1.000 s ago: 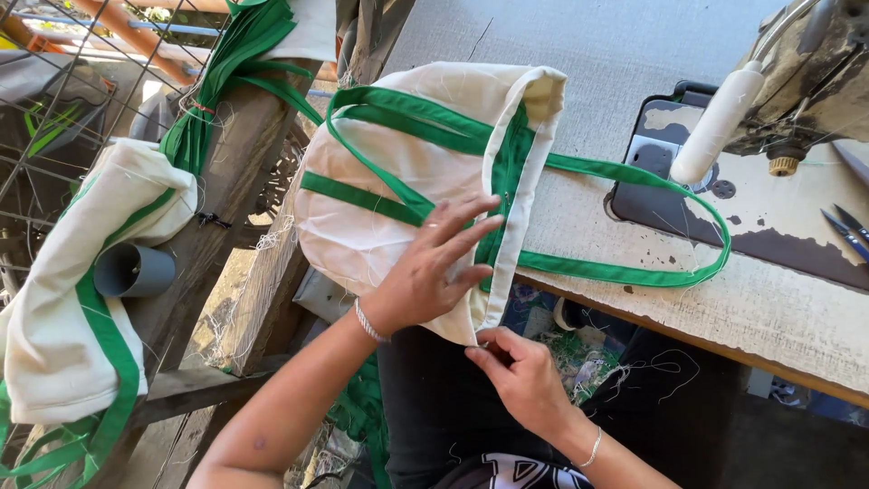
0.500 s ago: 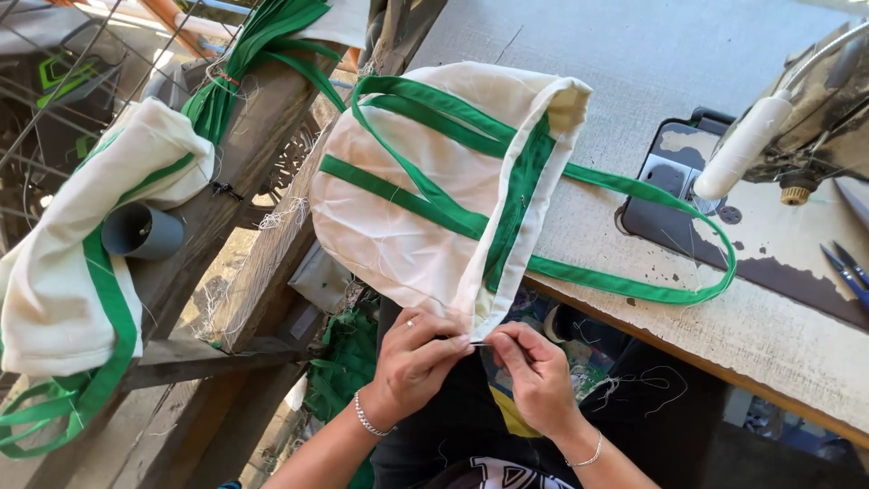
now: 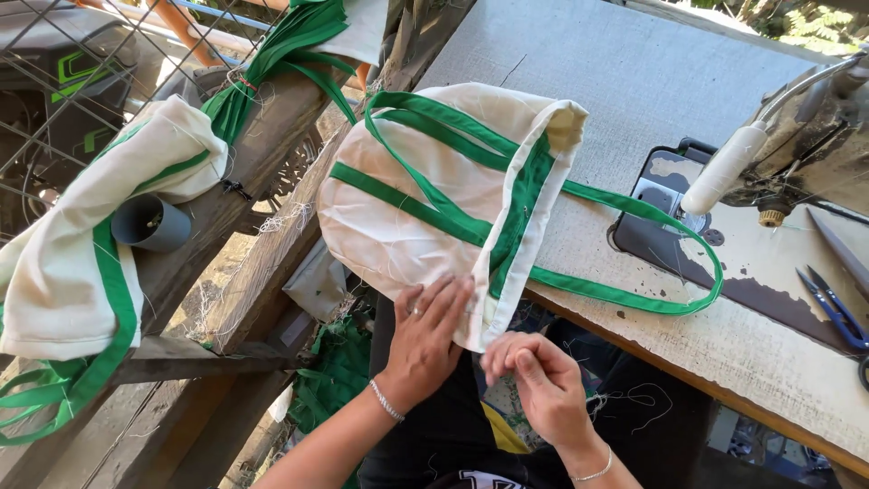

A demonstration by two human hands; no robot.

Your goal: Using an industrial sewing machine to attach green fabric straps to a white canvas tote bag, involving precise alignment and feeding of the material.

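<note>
Left hand (image 3: 424, 340) lies flat, fingers spread, on the lower edge of the white bag (image 3: 425, 213) (green straps), which hangs over the table (image 3: 634, 81) edge. Right hand (image 3: 536, 385) pinches closed just beside the bag's corner; what it grips, cannot tell.

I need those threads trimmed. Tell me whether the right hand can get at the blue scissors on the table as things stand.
Probably yes. The right hand is pinching at the cream bag's lower edge, holding no tool. The blue scissors lie in the open on the table to its right, with nothing but bare tabletop and a green strap between.
</note>
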